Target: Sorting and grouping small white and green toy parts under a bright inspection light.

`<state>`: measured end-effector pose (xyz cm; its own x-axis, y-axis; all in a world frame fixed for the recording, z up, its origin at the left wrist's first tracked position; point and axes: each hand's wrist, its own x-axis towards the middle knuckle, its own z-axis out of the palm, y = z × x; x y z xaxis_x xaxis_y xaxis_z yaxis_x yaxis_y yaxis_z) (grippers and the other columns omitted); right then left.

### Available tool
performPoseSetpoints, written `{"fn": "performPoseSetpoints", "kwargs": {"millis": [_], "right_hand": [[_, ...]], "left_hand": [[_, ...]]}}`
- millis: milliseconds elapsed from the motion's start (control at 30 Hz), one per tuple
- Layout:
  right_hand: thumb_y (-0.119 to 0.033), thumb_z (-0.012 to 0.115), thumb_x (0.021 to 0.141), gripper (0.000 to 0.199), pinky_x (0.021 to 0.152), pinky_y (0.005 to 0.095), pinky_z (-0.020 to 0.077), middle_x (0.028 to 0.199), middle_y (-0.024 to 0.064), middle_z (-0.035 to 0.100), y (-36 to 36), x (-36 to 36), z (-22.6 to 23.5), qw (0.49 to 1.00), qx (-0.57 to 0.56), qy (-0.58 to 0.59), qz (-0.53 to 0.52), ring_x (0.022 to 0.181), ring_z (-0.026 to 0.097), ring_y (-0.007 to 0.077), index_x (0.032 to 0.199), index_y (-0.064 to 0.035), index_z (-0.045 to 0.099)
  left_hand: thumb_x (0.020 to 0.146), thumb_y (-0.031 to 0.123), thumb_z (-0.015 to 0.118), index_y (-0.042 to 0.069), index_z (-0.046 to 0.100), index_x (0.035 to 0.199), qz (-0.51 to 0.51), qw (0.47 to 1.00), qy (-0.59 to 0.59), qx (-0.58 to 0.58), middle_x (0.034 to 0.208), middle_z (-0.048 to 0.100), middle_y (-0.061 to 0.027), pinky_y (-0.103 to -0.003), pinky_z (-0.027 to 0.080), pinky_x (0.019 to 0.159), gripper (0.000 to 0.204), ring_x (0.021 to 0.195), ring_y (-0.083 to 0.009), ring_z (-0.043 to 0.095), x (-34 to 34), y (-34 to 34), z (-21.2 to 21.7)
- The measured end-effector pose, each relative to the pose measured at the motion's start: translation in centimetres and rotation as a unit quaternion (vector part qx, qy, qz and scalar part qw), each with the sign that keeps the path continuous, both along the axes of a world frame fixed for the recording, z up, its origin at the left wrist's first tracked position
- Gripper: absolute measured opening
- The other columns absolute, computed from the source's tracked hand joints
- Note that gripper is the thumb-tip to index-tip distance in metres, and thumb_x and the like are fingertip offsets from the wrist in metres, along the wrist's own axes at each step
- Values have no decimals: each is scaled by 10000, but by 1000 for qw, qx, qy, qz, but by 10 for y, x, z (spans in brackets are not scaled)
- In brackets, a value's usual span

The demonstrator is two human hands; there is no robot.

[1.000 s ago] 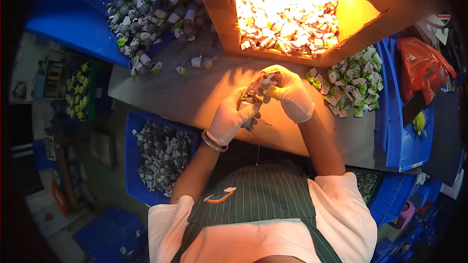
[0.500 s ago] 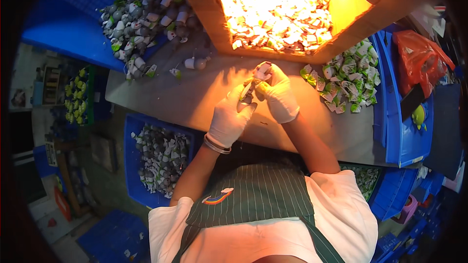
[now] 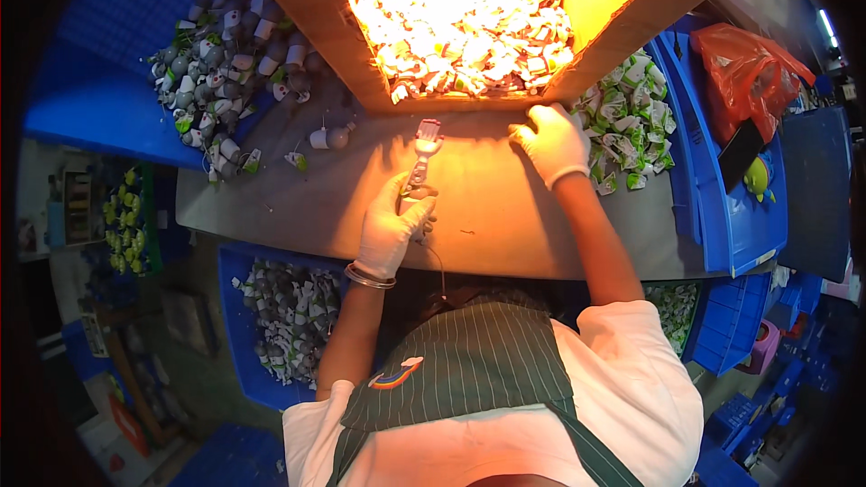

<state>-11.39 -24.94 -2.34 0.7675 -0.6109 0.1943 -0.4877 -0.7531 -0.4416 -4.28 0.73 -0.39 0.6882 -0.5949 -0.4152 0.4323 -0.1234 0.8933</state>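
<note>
left hand (image 3: pixel 388 230) white-gloved; held piece (image 3: pixel 428 142) pale, reddish tip; apron (image 3: pixel 469 356) dark green, thin pale stripes; bag (image 3: pixel 750 68) red.

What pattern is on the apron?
The apron has thin pale stripes on dark green; head view.

The place looks like a small-parts assembly workshop, shown by a grey tabletop (image 3: pixel 514 239) bearing heaps of near-identical grey-and-white pieces (image 3: pixel 216 77) and green-and-white pieces (image 3: pixel 636 117), a brightly lit cardboard box (image 3: pixel 329 32) packed with more, a filled blue plastic bin (image 3: pixel 236 334), a pinstriped apron (image 3: pixel 465 356) and gloved hands (image 3: pixel 383 230).
</note>
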Motion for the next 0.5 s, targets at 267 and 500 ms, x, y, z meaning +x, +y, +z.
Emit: {"fn": "performPoseSetpoints", "kwargs": {"millis": [267,500], "right_hand": [[-122,715,810,177,674,332,507,873,77,614,26,-1,-12,995,62,-17,79,799,632,207,926,-75,590],[-74,693,879,185,754,247,513,925,35,632,92,17,5,764,599,-168,168,844,623,113,1030,-39,594]], "left_hand": [[912,94,611,27,519,1164,9,1000,28,-6,1010,630,-71,-246,509,562,276,700,-117,623,3,-2,2],[871,91,689,25,545,1227,58,995,-75,-21,904,606,0,-208,497,567,390,720,-67,608,0,-10,-5]]}}
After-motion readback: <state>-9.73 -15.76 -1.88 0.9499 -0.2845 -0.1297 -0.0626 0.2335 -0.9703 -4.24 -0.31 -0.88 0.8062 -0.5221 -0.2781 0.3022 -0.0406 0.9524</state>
